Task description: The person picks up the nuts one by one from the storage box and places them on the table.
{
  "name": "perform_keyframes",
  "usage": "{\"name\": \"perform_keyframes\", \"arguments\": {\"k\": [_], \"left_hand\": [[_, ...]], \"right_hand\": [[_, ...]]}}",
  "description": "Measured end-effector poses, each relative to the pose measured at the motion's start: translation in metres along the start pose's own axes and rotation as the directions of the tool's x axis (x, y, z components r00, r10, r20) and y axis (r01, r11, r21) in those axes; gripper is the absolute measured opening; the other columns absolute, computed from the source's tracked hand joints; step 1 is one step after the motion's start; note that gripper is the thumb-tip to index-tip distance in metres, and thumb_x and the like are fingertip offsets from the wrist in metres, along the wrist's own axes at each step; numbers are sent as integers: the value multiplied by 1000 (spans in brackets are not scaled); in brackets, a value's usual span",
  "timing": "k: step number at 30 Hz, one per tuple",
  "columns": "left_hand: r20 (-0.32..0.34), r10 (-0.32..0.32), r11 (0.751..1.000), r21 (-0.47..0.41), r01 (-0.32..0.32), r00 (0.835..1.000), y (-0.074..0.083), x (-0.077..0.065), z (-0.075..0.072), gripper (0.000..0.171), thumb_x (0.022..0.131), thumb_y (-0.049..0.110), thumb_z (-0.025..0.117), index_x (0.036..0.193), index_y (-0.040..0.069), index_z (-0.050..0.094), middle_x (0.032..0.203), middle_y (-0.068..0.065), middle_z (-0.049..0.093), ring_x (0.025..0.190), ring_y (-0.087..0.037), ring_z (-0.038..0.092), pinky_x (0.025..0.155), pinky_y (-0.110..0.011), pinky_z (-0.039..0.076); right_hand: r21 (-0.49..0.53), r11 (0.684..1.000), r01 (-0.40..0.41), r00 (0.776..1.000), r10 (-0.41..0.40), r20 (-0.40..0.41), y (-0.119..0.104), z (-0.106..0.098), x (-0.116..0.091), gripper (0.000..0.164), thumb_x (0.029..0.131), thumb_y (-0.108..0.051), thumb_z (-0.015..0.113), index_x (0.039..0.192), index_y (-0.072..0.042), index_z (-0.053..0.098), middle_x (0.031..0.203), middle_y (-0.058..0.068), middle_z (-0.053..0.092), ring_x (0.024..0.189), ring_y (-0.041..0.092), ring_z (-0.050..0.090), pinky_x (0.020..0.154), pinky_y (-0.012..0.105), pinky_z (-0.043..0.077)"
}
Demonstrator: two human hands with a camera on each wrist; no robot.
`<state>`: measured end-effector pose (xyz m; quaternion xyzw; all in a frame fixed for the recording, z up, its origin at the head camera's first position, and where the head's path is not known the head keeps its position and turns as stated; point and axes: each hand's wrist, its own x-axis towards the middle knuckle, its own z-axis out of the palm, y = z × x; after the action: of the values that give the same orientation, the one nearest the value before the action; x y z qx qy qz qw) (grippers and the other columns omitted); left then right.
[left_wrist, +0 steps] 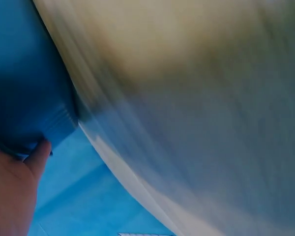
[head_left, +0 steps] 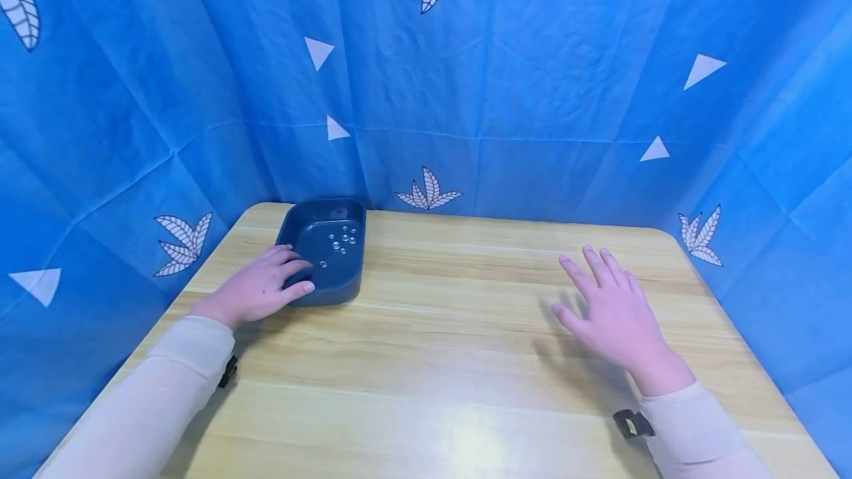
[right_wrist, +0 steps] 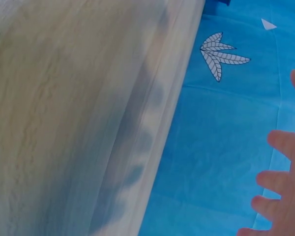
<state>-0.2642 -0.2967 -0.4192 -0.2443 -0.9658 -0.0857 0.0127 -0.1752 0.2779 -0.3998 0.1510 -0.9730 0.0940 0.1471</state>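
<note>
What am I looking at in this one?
A person's left hand is at the near left corner of a dark blue tray, seemingly gripping its edge. Several small, shiny pieces lie scattered inside the tray, which stands toward the far left of a wooden table. The right hand hovers over the table's right side, fingers spread, holding nothing.

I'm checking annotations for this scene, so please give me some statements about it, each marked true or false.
1. The left hand touches the dark blue tray. True.
2. The small shiny pieces lie directly on the table. False: they lie inside the tray.
3. The right hand grips the tray. False: it is apart from the tray and holds nothing.
4. The tray stands toward the table's left side. True.
5. The two hands touch each other. False: they are apart.
</note>
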Motion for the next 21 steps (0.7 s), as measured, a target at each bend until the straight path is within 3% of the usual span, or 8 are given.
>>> {"name": "perform_keyframes", "arguments": {"k": [4, 10, 15, 21], "left_hand": [[-19, 84, 996, 22, -84, 996, 12, 4, 7, 59, 99, 57, 53, 129, 8, 66, 129, -14, 58, 127, -34, 45, 104, -55, 40], [-24, 155, 986, 73, -153, 988, 29, 8, 11, 61, 97, 64, 53, 119, 10, 71, 115, -5, 63, 112, -25, 49, 94, -47, 46], [10, 183, 979, 87, -183, 983, 45, 9, 11, 59, 96, 65, 54, 106, 10, 74, 97, 1, 64, 95, -20, 47, 82, -41, 46], [36, 235, 967, 90, -237, 971, 60, 10, 14, 57, 96, 65, 54, 91, 12, 74, 79, 9, 54, 84, -16, 42, 75, -36, 39]], "right_hand": [[2, 1000, 3, 1000, -3, 0, -1, 1, 0, 74, 96, -54, 58, 156, -16, 38, 160, 26, 26, 146, 51, 19, 106, 73, 20], [7, 1000, 0, 1000, 0, 3, -1, 0, 2, 74, 96, -53, 60, 156, -16, 38, 161, 25, 25, 147, 50, 18, 106, 73, 20], [8, 1000, -5, 1000, 5, 3, -2, -1, 2, 74, 96, -53, 60, 156, -16, 38, 160, 26, 27, 147, 50, 18, 106, 73, 20], [12, 1000, -5, 1000, 5, -1, -4, -1, 2, 73, 97, -53, 59, 156, -15, 38, 159, 26, 27, 146, 50, 19, 106, 73, 21]]}}
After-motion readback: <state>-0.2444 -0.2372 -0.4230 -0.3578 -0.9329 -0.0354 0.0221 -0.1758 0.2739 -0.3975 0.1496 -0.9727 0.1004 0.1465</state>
